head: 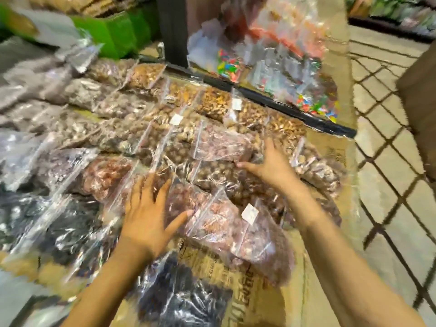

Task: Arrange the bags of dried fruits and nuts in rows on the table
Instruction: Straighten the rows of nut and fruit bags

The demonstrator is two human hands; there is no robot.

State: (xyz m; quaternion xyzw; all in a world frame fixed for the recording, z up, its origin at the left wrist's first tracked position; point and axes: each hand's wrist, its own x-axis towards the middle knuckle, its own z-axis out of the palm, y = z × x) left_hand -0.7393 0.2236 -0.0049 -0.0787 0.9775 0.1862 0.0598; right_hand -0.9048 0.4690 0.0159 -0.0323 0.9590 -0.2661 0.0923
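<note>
Clear plastic zip bags of brown nuts and dark dried fruit are laid in overlapping rows across the paper-covered counter; those at the frame's left are smeared by blur. The left hand at lower centre and the right hand right of centre are spread over them, each grip apart; contact cannot be told.

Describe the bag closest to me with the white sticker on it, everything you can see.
The bag is clear glossy plastic with a zip strip, full of small reddish-brown pieces too blurred to identify. A white sticker sits near its top. It lies flat and slanted at the front of the rows, partly on printed cardboard, overlapping neighbouring bags. The left hand is spread just left of it and does not hold it.
</note>
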